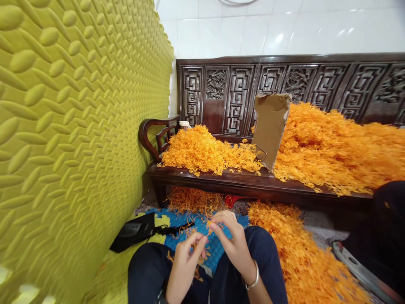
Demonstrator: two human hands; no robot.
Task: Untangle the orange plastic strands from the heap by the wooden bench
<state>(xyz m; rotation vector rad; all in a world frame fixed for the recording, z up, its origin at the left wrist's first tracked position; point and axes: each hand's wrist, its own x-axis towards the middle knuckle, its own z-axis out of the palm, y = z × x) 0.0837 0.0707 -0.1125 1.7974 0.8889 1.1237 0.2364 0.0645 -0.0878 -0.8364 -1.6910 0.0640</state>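
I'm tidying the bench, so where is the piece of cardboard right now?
In the head view, right of centre, the cardboard stands on the dark wooden bench, between the smaller orange heap and the larger orange heap to its right.

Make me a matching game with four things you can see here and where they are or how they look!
1. Cardboard piece
2. Right hand
3. Black bag
4. Small orange piece

A. Lying on the floor mat
B. Held in a pinch
C. Standing on the wooden bench between two orange heaps
D. Silver bangle at its wrist

Pairs: 1-C, 2-D, 3-A, 4-B
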